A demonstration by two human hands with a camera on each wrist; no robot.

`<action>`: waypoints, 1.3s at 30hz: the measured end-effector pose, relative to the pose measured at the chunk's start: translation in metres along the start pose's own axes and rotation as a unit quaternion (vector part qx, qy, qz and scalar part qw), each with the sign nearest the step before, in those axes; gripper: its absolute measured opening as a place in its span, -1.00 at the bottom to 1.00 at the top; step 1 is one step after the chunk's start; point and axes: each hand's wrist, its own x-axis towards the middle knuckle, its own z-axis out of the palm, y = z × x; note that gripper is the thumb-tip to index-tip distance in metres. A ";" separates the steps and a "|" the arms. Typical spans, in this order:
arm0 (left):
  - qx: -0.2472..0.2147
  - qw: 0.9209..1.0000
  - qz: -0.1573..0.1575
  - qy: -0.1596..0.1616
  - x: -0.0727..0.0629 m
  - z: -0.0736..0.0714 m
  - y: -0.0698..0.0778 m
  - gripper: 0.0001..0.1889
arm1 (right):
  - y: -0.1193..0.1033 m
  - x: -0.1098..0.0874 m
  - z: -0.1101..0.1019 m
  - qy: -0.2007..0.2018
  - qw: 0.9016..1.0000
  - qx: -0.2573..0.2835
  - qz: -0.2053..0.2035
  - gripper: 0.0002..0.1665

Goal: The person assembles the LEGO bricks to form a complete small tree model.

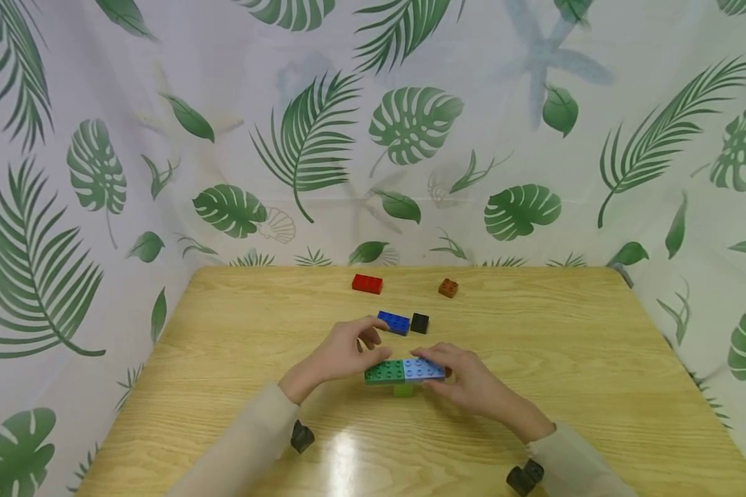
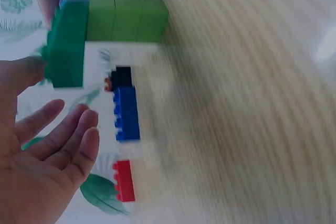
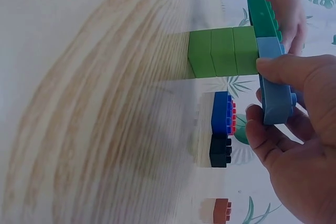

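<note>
A column of three lime-green toy building bricks (image 3: 223,52) stands upright on the table. Across its top, end to end, lie a dark green brick (image 1: 383,375) and a light blue brick (image 1: 424,371), each overhanging one side. My right hand (image 1: 466,381) pinches the light blue brick between thumb and fingers at its outer end. On the other side my left hand (image 1: 348,351) has its thumb right at the studded top of the dark green brick. Its other fingers (image 2: 79,135) are relaxed, apart from the brick, and hold nothing.
Beyond the hands lie a blue brick (image 1: 394,322) and, beside it, a black brick (image 1: 419,323). Farther back are a red brick (image 1: 367,284) and a small brown brick (image 1: 448,288). A leaf-patterned curtain (image 1: 336,207) hangs behind the wooden table (image 1: 255,304).
</note>
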 end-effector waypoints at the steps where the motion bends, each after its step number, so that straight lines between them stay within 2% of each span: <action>1: 0.000 1.000 -0.004 0.011 0.003 -0.001 -0.004 -0.53 | 0.000 0.000 0.000 0.002 1.000 0.001 0.004 -0.40; 4: 0.010 0.999 -0.015 0.034 0.012 -0.001 -0.015 -0.53 | 0.000 -0.001 0.001 0.009 1.000 0.007 0.008 -0.42; 8: 0.029 0.998 -0.039 0.045 0.024 0.002 -0.025 -0.50 | -0.001 -0.002 0.001 0.012 1.000 0.012 0.004 -0.48; 17: 0.066 0.995 -0.071 0.033 0.044 0.005 -0.031 -0.46 | -0.001 -0.001 0.002 0.010 1.000 0.016 0.014 -0.47; 26: 0.056 0.994 -0.096 0.019 0.050 0.014 -0.044 -0.41 | -0.001 -0.001 0.002 0.011 1.000 0.020 0.017 -0.48; 31: 0.063 0.992 -0.107 0.026 0.052 0.017 -0.047 -0.51 | -0.001 -0.001 0.001 0.012 1.000 0.021 0.016 -0.49; 39: 0.058 0.993 -0.098 0.031 0.051 0.016 -0.047 -0.61 | 0.000 -0.002 0.000 0.009 1.000 0.024 0.014 -0.51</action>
